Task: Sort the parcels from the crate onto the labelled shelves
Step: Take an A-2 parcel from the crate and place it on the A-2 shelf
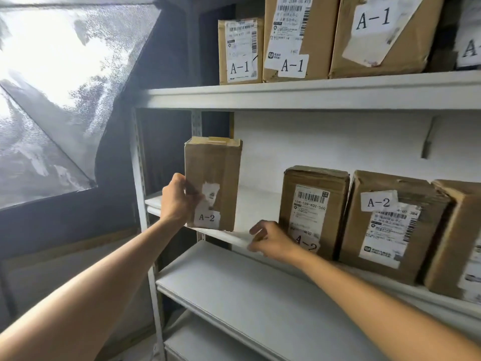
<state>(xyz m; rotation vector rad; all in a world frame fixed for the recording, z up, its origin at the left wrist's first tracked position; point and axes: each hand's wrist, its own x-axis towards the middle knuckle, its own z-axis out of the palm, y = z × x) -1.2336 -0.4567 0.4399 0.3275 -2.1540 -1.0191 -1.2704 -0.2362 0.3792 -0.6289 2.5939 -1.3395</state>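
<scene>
L hand [179, 201]: yours, reaching up; fingers and thumb curl round the lower left edge of the held parcel.
Held parcel [216, 173]: brown carton, upright, just right of your L hand. Its base is at the front lip of the mid shelf, by the left end. Torn white label on the front.
A-2 tag [207, 218]: white slip low on the held parcel's front, next to your L thumb.
R hand [273, 241]: knuckles up, fingers curled at the white front lip of the shelf, below-right of the held parcel. Can't tell if it pinches the lip or only touches it.
Mid shelf [260, 204]: pale board; bare stretch between your two hands.
2nd parcel [312, 204]: upright, directly behind your R hand, which partly covers its A-2 slip.
3rd parcel [390, 225]: right of your R hand, A-2 slip near the top, tilted slightly.
4th parcel [458, 235]: furthest right, cut off by the frame edge.
Top shelf [312, 93]: above both hands.
A-1 parcels [299, 35]: three cartons side by side on the top shelf, each marked A-1.
Low shelf [260, 295]: below your R forearm.
Pane [65, 74]: bright, speckled, left of your L arm.
</scene>
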